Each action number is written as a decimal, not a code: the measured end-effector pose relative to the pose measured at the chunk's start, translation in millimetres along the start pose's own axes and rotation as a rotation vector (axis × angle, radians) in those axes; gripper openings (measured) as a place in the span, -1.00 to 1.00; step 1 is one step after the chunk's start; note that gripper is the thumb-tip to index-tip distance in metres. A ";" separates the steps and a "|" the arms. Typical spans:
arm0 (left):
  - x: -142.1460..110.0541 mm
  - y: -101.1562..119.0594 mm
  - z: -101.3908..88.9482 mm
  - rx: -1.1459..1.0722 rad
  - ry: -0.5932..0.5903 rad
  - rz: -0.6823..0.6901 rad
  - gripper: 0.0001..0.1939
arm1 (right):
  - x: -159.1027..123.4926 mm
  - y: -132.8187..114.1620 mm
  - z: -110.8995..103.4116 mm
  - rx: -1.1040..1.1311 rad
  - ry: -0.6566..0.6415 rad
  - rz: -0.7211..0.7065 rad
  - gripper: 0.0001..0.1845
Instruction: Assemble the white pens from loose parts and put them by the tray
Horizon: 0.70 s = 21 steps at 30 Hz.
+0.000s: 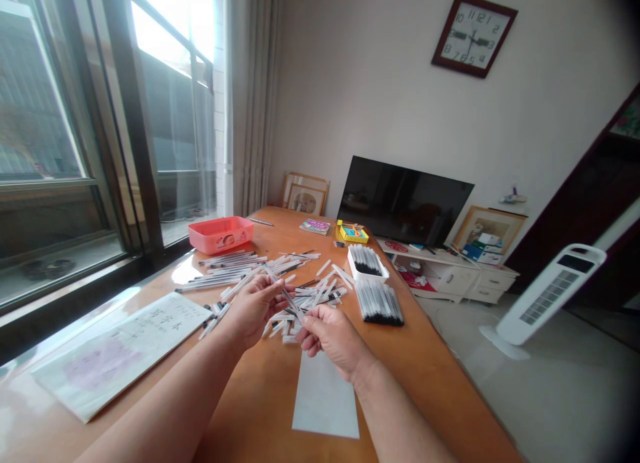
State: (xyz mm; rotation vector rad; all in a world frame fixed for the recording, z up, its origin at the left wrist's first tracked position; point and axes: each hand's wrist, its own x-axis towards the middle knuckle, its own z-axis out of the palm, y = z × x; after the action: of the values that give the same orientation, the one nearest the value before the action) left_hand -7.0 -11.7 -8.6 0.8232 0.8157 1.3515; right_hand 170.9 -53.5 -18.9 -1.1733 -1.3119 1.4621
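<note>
A slim, translucent pen (291, 301) slants between my two hands above the table. My left hand (255, 311) pinches it along the barrel with thumb and fingers. The fingers of my right hand (327, 331) close around its lower end, and that end is partly hidden. Beyond and below the hands lies a loose pile of white pen parts (325, 293), some with black ends. Left of the pile, several long pen pieces (225, 269) are spread in rough rows. A white paper sheet (325, 396) lies under my right wrist.
A white box (385, 273) of black-tipped pens stands on the right, with a stack of pens (379, 304) in front of it. A red plastic bin (221, 235) sits at the back left. A writing book (125, 349) lies left; a yellow box (353, 233) stands behind.
</note>
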 end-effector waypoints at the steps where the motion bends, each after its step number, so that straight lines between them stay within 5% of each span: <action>1: -0.8 -0.3 0.7 0.001 -0.006 -0.001 -0.72 | -0.1 -0.2 0.0 0.007 -0.001 0.001 -0.76; 11: -5.7 -3.3 5.8 0.039 -0.077 0.005 -0.68 | 0.3 -0.3 2.3 0.138 0.037 -0.019 -0.68; 21: -8.2 -6.6 11.0 0.149 -0.071 0.035 -0.62 | 1.8 1.3 -0.1 0.045 0.111 -0.119 -0.68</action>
State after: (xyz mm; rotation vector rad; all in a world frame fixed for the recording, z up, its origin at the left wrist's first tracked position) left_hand 5.4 -20.5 -8.8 1.0008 0.8571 1.2961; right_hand 170.5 -51.9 -20.4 -1.1117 -1.2456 1.3161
